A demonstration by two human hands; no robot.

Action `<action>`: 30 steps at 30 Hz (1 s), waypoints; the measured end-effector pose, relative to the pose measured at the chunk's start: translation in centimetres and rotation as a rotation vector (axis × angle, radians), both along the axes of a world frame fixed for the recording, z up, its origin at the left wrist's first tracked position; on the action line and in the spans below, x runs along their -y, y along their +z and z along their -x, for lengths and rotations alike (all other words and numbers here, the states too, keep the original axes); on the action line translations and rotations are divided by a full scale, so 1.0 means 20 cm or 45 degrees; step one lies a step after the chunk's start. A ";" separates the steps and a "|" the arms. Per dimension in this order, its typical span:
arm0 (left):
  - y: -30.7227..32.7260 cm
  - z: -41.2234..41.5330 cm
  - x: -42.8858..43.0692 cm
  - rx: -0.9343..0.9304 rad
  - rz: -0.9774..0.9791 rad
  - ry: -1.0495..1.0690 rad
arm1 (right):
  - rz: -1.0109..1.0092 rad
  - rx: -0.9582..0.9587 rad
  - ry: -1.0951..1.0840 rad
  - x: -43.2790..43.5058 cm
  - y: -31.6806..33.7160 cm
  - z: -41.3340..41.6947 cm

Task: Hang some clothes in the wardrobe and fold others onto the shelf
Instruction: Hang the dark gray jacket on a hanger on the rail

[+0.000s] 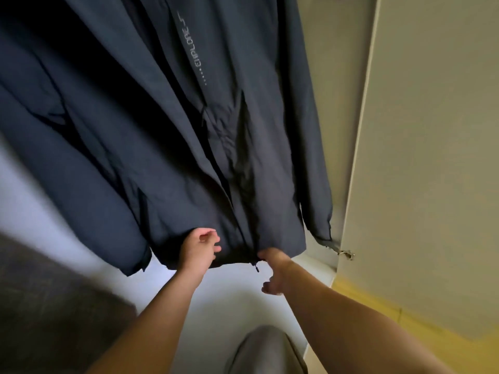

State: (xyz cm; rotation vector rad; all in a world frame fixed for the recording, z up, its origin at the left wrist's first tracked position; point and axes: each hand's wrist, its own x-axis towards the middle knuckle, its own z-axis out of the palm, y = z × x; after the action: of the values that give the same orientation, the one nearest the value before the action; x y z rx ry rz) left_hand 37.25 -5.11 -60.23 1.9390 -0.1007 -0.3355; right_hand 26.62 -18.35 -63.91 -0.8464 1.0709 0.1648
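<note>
A dark blue jacket (167,125) hangs open-fronted, filling the view from 9 to 1 o'clock, its hem just below centre. The left hand (198,251) curls its fingers round the hem at 7 o'clock of centre. The right hand (273,271) pinches the hem at 5 o'clock, beside the zip pull (256,268). A pale wardrobe door (432,157) stands at 3 o'clock.

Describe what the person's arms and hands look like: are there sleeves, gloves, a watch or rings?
The left forearm and right forearm are bare, with no sleeve in view. The left hand and right hand wear no gloves. No watch, bracelet or ring shows on the parts that are visible.
</note>
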 end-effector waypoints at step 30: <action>-0.54 0.12 -0.04 -0.991 1.033 0.108 | 1.065 0.304 0.013 0.04 -0.33 0.21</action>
State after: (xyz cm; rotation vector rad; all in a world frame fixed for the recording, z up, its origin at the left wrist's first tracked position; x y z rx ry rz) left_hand 34.90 -4.28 -71.13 0.9214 0.3135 -0.8221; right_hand 22.43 -19.21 -70.51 -1.5739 0.8994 -0.4001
